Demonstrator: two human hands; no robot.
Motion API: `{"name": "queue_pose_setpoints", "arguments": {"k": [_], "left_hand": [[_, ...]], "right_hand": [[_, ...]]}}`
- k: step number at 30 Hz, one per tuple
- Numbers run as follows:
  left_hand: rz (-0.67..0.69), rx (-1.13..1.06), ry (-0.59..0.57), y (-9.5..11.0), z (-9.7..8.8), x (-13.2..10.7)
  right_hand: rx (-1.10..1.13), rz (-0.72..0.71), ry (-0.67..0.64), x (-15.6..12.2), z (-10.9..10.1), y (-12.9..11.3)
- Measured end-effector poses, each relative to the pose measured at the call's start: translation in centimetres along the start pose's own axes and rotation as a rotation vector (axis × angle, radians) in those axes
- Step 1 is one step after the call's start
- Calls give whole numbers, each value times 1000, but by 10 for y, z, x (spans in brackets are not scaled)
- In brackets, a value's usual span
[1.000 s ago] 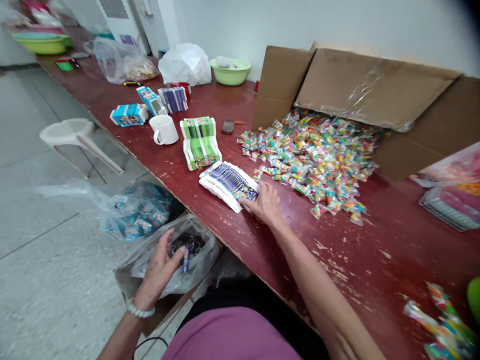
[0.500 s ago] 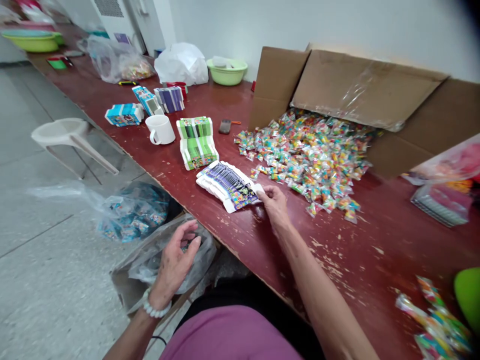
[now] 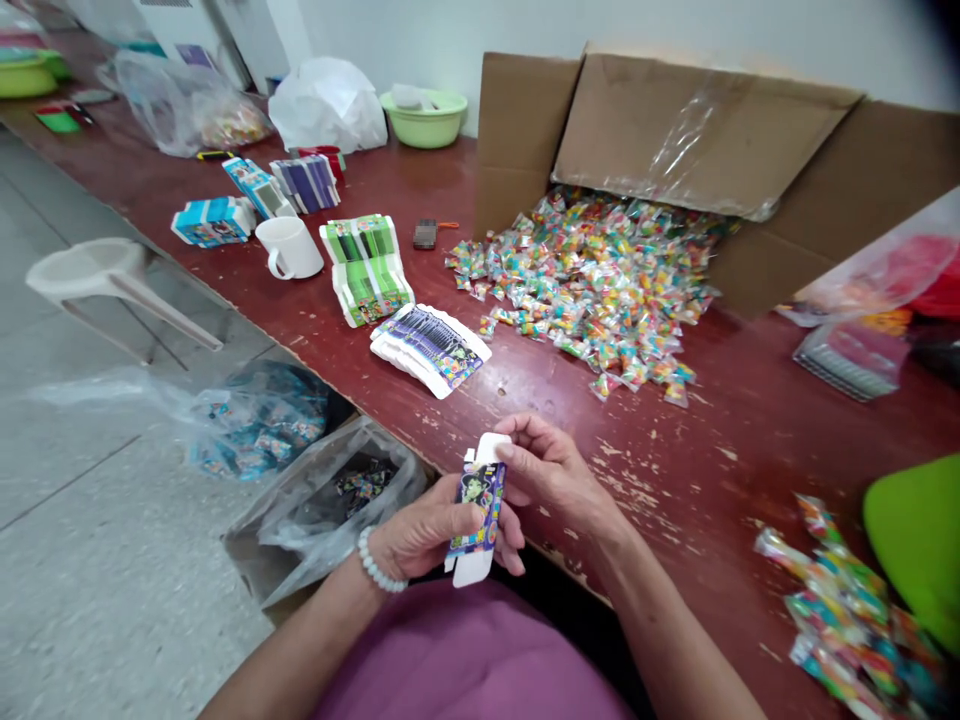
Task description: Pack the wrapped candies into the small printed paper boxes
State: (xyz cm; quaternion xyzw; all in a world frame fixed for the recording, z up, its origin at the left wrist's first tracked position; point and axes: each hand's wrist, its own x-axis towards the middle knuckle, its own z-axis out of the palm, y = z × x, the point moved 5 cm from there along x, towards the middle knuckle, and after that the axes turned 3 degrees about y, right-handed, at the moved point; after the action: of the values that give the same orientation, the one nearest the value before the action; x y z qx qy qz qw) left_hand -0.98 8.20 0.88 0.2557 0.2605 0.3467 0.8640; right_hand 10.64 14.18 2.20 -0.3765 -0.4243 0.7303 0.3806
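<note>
Between my two hands, over the table's front edge, is a small purple candy box (image 3: pixel 478 505) with its white end flaps sticking out. My left hand (image 3: pixel 435 525) is closed around its sides, thumb on the printed front. At the upper flap, my right hand (image 3: pixel 551 470) pinches with thumb and fingers. Beyond them on the table lies a fanned stack of flat purple boxes (image 3: pixel 431 347). A bundle of green boxes (image 3: pixel 367 268) lies behind that stack. To the right spreads a heap of wrapped candies (image 3: pixel 592 290), spilling from a cardboard box (image 3: pixel 697 130) on its side.
A white mug (image 3: pixel 289 248) stands left of the green bundle, near blue box bundles (image 3: pixel 215 221). Below the table edge are a lined carton (image 3: pixel 292 535) and a bag of blue packets (image 3: pixel 259 425). More wrapped candies (image 3: pixel 847 600) lie at the lower right. A white stool (image 3: pixel 97 262) stands left.
My right hand has drawn one purple box off the fanned stack toward my body. My left hand has moved right from above the carton and now grips that box. The view has shifted slightly.
</note>
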Motion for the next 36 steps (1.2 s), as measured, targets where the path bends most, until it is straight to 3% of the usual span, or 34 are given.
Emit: {"name": "queue_pose_setpoints", "arguments": {"k": [8, 15, 20, 24, 28, 32, 36], "left_hand": [[-25, 55, 147, -5, -11, 0], [2, 223, 341, -3, -13, 7], [204, 381, 493, 9, -19, 9], [349, 379, 609, 18, -15, 4], [422, 390, 635, 17, -9, 0], [377, 433, 600, 12, -14, 2], [329, 492, 568, 13, -16, 2]], "right_hand": [[145, 41, -56, -19, 11, 10], [77, 34, 136, -19, 6, 17], [-53, -137, 378, -12, -9, 12], [25, -115, 399, -10, -12, 11], [108, -138, 411, -13, -7, 15], [33, -178, 383, -17, -9, 18], [-59, -67, 300, -17, -22, 20]]}}
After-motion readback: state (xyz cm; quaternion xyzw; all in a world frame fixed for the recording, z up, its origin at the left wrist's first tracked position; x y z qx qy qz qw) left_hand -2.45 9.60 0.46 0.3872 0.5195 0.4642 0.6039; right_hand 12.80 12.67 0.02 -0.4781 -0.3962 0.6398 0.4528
